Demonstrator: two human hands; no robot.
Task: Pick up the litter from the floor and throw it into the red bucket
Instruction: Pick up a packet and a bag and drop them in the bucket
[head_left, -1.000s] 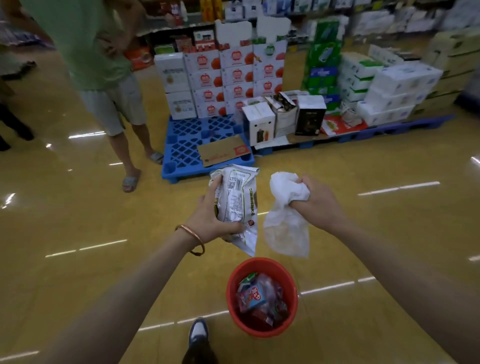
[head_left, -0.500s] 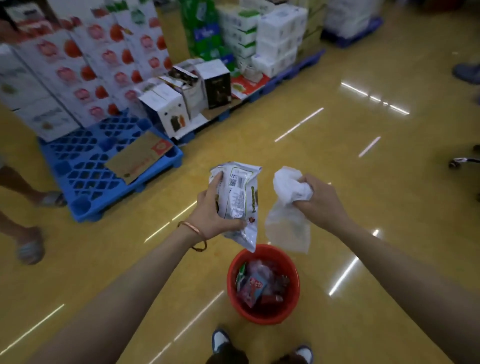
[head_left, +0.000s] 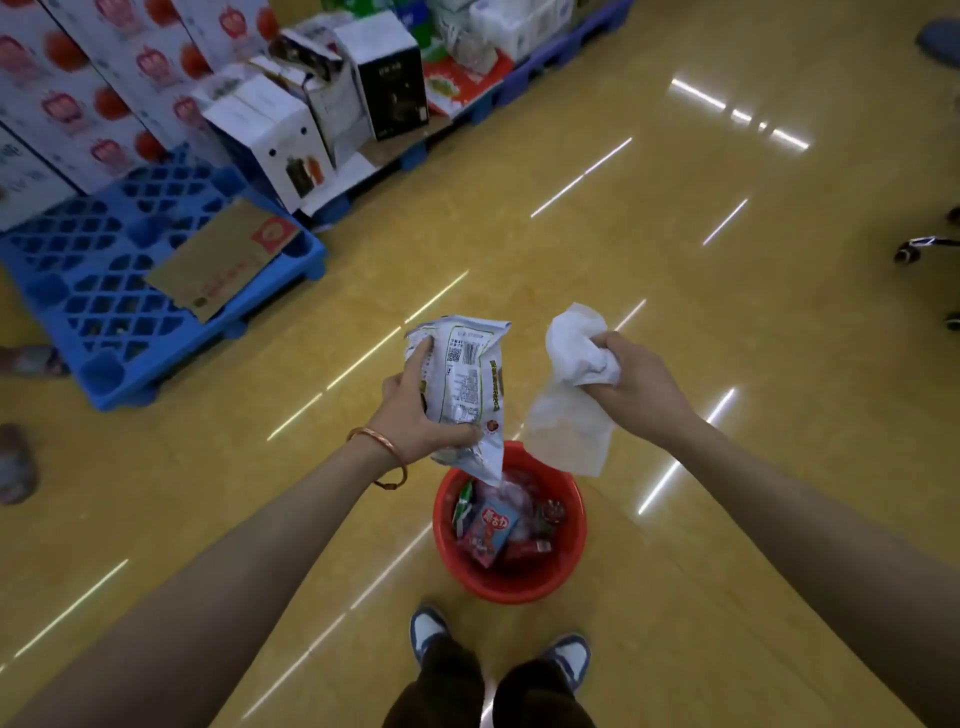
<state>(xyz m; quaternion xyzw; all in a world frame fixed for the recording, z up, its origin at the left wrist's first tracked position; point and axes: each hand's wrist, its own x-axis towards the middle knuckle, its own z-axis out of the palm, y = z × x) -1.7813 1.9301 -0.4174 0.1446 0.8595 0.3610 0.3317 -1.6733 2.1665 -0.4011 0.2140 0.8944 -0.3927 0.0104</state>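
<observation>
Left hand (head_left: 415, 415) grips wrapper (head_left: 465, 384), right hand (head_left: 631, 382) clutches tissue (head_left: 571, 410), both above red bucket (head_left: 569, 566) holding litter. Blue pallet (head_left: 104, 312), cardboard (head_left: 223, 260), boxes (head_left: 270, 135) left; shoes (head_left: 428, 626) just behind bucket.

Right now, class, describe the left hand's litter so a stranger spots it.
Find the red bucket. Above its rim, the left hand grips a crinkled packet. Unlike the plain white tissue beside it, it bears a barcode.
</observation>
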